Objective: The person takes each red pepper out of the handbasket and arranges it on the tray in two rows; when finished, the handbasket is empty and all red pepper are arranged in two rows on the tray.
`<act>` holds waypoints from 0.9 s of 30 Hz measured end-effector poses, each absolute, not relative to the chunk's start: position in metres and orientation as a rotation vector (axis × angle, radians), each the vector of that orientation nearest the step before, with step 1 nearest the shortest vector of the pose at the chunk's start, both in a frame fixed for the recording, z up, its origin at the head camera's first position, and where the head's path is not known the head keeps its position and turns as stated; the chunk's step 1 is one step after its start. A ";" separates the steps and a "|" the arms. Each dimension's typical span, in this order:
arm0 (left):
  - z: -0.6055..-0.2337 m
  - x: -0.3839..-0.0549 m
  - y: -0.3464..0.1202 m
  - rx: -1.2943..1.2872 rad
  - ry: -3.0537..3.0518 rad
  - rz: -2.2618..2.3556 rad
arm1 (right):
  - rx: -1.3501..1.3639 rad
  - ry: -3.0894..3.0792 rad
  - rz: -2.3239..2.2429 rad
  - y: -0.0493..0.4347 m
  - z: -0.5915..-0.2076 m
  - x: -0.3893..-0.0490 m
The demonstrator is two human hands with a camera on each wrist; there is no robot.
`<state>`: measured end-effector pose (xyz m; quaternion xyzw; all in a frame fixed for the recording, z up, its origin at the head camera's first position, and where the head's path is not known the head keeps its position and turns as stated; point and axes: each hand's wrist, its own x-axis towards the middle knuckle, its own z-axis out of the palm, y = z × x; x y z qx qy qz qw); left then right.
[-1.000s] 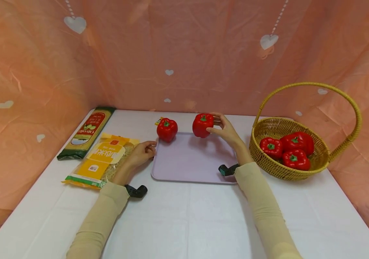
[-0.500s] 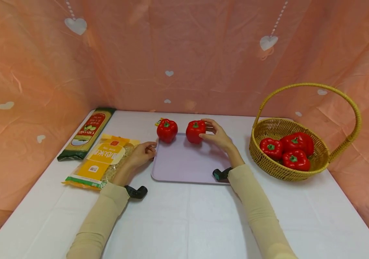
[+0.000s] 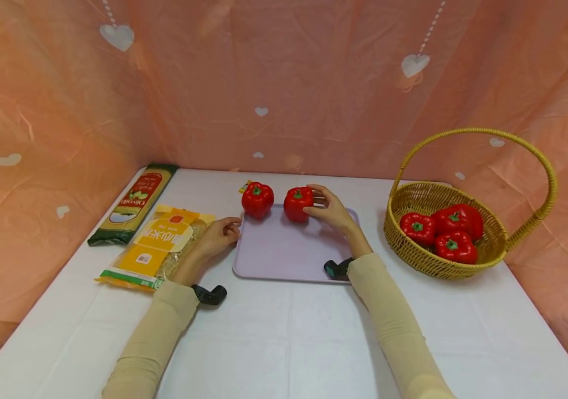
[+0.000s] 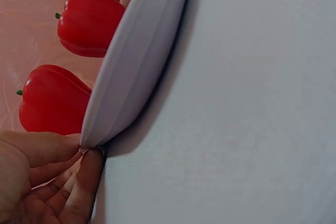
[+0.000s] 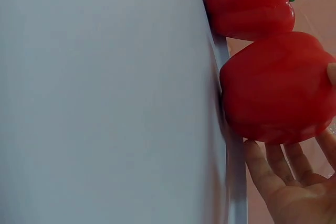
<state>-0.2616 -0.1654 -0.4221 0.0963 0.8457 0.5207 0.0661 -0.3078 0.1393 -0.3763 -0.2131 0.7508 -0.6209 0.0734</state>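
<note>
In the head view a red bell pepper (image 3: 298, 204) is at the back of the lilac tray (image 3: 288, 252). My right hand (image 3: 331, 209) holds it from the right side, thumb in front and fingers behind; the right wrist view shows those fingers (image 5: 261, 174) against the pepper's side. Another red bell pepper (image 3: 257, 200) sits to its left at the tray's back left corner, apart from it. At the tray's left edge, my left hand (image 3: 220, 237) pinches the rim between thumb and finger, as the left wrist view shows up close with its thumb (image 4: 50, 148).
A wicker basket (image 3: 393, 244) with a tall handle stands at the right, holding several red bell peppers (image 3: 455, 247). A yellow food packet (image 3: 156, 249) and a green and red packet (image 3: 136, 205) lie at the left. A small yellow packet (image 3: 245, 187) lies behind the left pepper.
My right hand has moved left and down with the bell pepper, lowering it toward the tray's back edge, with only a slight shift in the last half second. The left hand has stayed in place.
</note>
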 end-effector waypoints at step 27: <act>-0.418 -0.260 -0.163 0.246 2.554 1.546 | -0.573 2.327 -1.804 0.138 -0.389 -0.318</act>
